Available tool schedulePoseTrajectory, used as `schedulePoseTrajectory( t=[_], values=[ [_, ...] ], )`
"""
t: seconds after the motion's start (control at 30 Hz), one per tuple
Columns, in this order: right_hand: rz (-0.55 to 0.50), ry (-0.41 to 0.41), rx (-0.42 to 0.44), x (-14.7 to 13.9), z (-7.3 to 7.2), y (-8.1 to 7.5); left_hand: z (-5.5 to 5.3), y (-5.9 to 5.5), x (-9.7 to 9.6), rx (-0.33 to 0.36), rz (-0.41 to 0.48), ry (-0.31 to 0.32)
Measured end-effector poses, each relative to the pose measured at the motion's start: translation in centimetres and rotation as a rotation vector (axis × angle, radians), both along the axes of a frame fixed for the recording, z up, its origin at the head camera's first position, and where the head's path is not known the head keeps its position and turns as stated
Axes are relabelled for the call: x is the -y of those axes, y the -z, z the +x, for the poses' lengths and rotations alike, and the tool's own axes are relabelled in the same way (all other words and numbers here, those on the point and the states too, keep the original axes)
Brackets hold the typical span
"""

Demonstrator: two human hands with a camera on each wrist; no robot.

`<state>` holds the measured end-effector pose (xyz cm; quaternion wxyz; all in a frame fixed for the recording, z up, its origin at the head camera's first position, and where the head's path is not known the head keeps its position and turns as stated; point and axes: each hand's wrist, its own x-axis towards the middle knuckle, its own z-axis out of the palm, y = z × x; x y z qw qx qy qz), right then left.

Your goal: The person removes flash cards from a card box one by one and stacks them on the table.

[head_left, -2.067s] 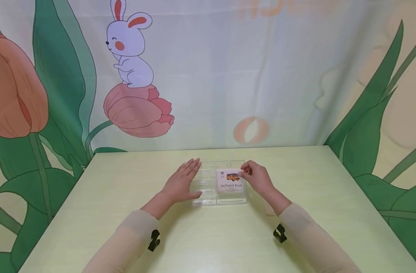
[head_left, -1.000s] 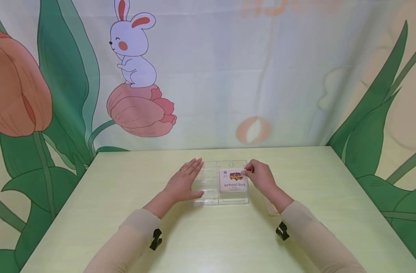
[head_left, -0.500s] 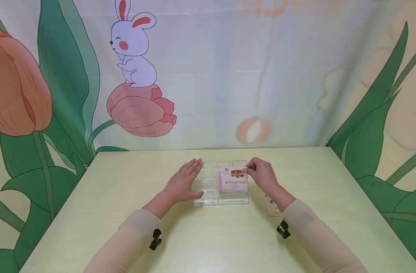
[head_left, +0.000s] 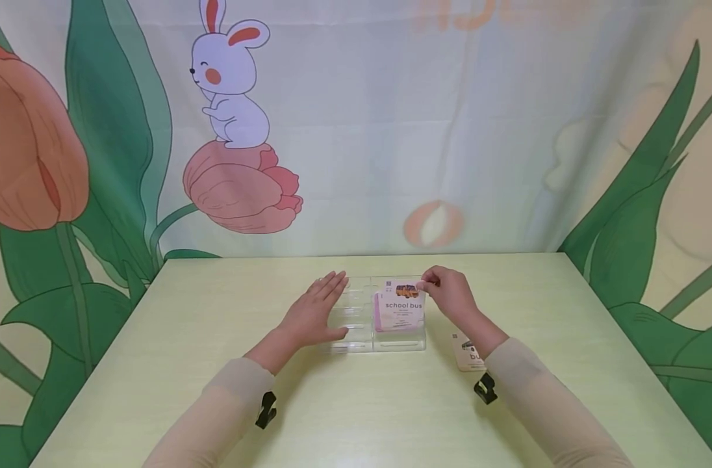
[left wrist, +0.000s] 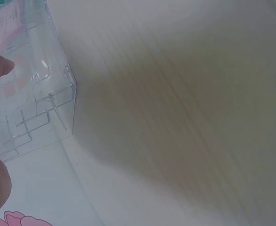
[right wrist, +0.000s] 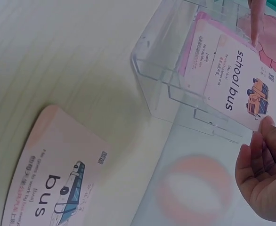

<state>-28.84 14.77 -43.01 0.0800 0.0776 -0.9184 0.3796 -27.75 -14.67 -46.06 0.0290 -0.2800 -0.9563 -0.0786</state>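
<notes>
My right hand (head_left: 449, 290) pinches the top right corner of a flash card marked "school bus" (right wrist: 239, 77), with an orange bus drawn on it. Under it, another pink-edged card (right wrist: 197, 59) sits in the right part of a clear plastic box (head_left: 399, 346). The held card is raised and shifted up from the one beneath, whose lower text shows. My left hand (head_left: 309, 312) lies with straight fingers over the left side of the box, thumb spread toward its middle. In the left wrist view the thumb (left wrist: 0, 68) shows over the clear plastic.
A card marked "bus" (right wrist: 58, 183) lies face up on the pale table (head_left: 356, 416), right of the box and partly under the right sleeve (head_left: 543, 403). Behind the table hangs a printed curtain (head_left: 356, 130) with a rabbit and tulips.
My right hand has drawn the "school bus" card up and slightly right, uncovering the pink-edged card below. More of the "bus" card shows beside the right sleeve. The left hand has stayed in place.
</notes>
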Motion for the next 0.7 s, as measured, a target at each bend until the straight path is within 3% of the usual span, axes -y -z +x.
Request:
schedulePoseTrajectory(
  t=[0.7],
  values=[
    [0.025,-0.054,-0.015,0.5,-0.3,-1.6,-0.2,0.2,-0.1,-0.010,-0.006,0.001]
  ],
)
